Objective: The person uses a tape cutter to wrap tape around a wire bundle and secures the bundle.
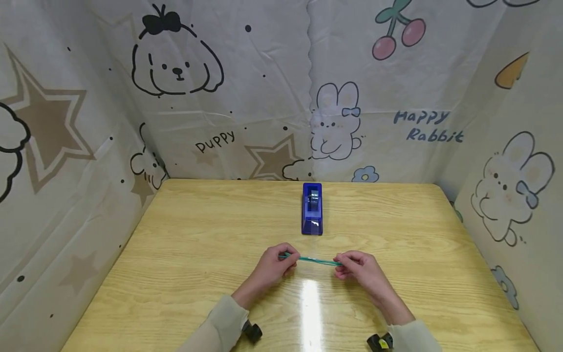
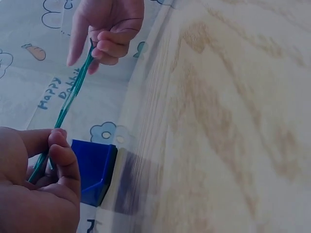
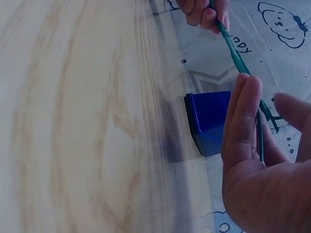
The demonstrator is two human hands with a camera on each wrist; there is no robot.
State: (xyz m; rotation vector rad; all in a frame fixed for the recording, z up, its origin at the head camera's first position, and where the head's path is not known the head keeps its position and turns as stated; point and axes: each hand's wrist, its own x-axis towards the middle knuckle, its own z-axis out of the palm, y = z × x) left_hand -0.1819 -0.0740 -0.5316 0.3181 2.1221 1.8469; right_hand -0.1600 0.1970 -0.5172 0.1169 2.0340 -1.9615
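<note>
A thin bundle of green strands (image 1: 317,261) is stretched between two hands above the table; whether it is wire or cord I cannot tell. My left hand (image 1: 278,264) pinches its left end between thumb and curled fingers, plain in the left wrist view (image 2: 46,174). At the other end is my right hand (image 1: 361,272), fingers bent around the strands. In the right wrist view the right thumb (image 3: 291,111) stands apart from the fingers, and loose strand ends (image 3: 272,121) stick out between them. Beyond both hands stands a blue tape dispenser (image 1: 312,210), touched by neither.
The dispenser holds a clear tape roll (image 1: 313,196) and sits near the back of the wooden table (image 1: 198,234). Printed cloth walls (image 1: 264,98) rise behind and along both sides. Black wrist cameras (image 1: 252,331) are strapped below each hand.
</note>
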